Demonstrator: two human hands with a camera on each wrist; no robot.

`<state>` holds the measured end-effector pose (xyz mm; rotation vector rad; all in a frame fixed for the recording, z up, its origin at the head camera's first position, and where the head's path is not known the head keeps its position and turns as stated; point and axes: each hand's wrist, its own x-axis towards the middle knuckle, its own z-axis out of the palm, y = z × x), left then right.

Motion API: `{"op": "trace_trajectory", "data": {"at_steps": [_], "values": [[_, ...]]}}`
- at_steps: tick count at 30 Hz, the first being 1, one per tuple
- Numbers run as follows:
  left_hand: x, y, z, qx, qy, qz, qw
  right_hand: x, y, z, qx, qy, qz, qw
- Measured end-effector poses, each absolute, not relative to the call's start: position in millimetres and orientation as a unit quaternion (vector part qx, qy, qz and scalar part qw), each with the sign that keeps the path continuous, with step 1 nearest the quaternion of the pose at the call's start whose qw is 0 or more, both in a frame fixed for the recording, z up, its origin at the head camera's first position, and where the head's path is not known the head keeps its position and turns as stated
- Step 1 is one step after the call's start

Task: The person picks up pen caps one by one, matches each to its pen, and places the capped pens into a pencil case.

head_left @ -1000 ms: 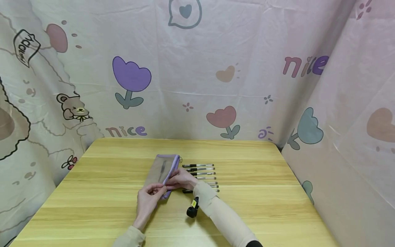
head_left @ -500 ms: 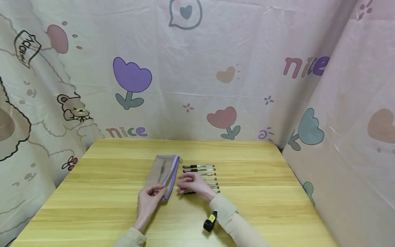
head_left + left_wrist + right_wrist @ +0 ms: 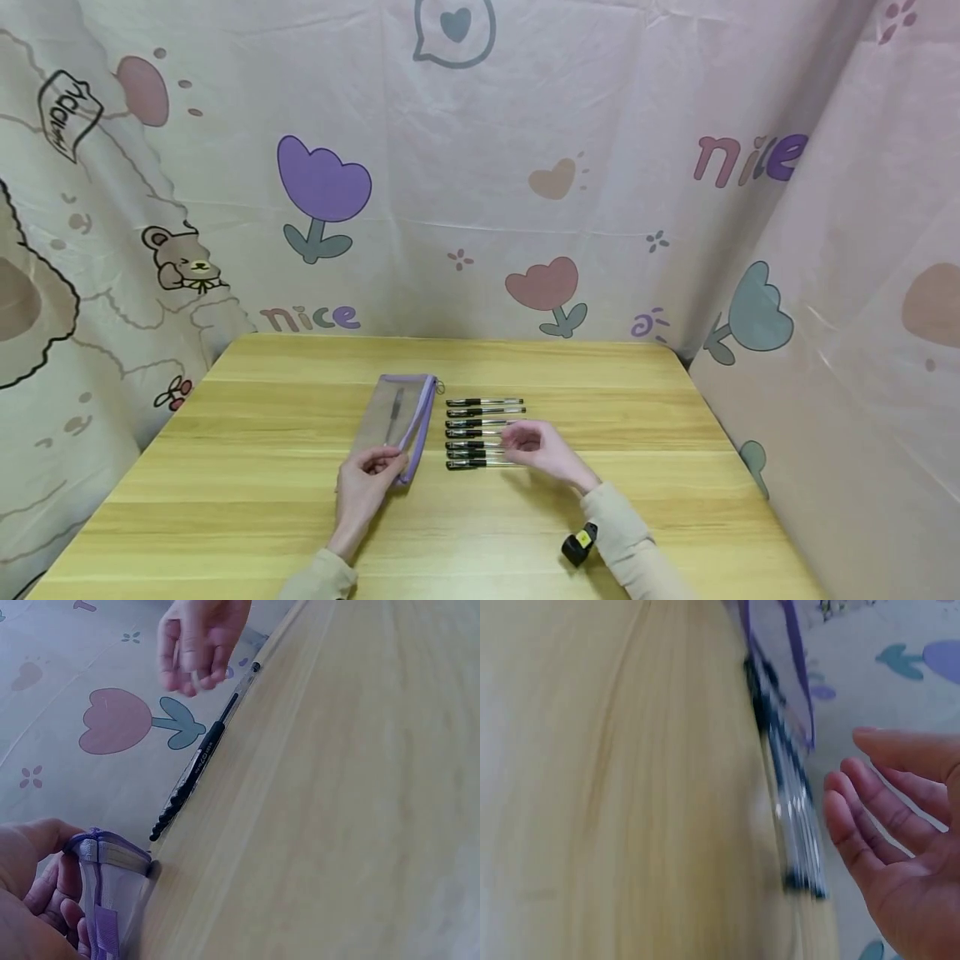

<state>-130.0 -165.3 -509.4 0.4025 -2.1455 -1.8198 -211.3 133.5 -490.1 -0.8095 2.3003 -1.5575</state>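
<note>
A mesh pencil pouch (image 3: 377,414) with purple trim lies left of centre on the table, its zipper side parted. One pen (image 3: 394,408) shows through the mesh. At the near end, my left hand (image 3: 362,492) pinches the pouch's edge between thumb and fingers; the left wrist view shows the purple-edged corner (image 3: 112,859) in that grip. Several black-gripped clear pens (image 3: 468,433) lie in a row to the right of the pouch. Over their right ends hovers my right hand (image 3: 551,454). In the right wrist view its fingers (image 3: 885,810) are loosely bent, holding nothing.
The wooden table (image 3: 262,433) reaches back to a printed curtain (image 3: 450,208), which also hangs along both sides. A small black device with a yellow label (image 3: 580,543) sits at the right wrist. A small ring (image 3: 440,387) hangs at the pouch's far corner.
My right hand has left the pouch's opening and moved right, across the pens to their far ends. The left hand keeps its pinch on the pouch. The pouch's opening has widened.
</note>
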Motion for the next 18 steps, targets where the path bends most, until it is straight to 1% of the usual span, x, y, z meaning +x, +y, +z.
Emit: {"op": "trace_trajectory", "data": {"at_steps": [3, 6, 18], "values": [[-130.6, -164.9, -509.4, 0.141, -0.747, -0.633, 0.147, -215.1, 145.1, -492.1, -0.285, 0.817, -0.49, 0.106], [-130.2, -165.4, -509.4, 0.144, -0.749, -0.63, 0.145, -218.6, 149.8, -494.4, -0.296, 0.834, -0.455, 0.1], [-129.3, -166.9, -510.2, 0.143, -0.757, -0.62, 0.147, -224.4, 147.0, -498.4, -0.304, 0.848, -0.425, 0.088]]}}
